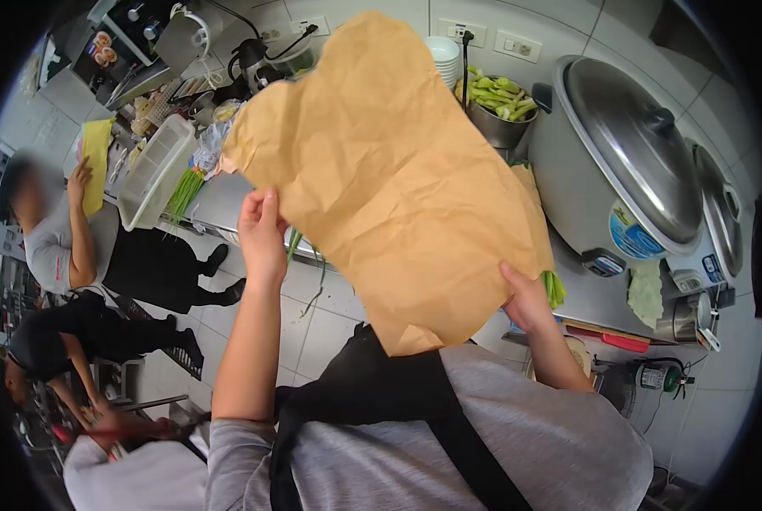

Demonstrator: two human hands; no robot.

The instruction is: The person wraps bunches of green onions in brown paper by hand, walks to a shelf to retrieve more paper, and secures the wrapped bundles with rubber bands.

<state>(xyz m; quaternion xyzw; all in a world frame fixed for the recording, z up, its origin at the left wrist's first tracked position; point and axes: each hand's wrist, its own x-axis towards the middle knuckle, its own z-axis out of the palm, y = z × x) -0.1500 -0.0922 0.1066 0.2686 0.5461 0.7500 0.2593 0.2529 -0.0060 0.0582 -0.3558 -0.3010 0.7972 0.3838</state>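
A large, creased sheet of brown paper (398, 179) is spread in front of me, hiding much of the counter behind it. My left hand (262, 230) pinches its left edge between thumb and fingers. At the lower right edge, my right hand (527, 298) grips the paper, thumb in front and fingers mostly hidden behind. Green stalks (553, 289) poke out beside the paper near my right hand. Long green leaves (313, 277) hang below the paper to the right of my left hand.
A big rice cooker (568, 170) stands on the right. Behind the paper are a metal pot of cut green vegetables (502, 98) and stacked white bowls (443, 60). A plastic basket (155, 175) and green onions (185, 192) lie left. Other people, one holding yellow paper (97, 162), are at left.
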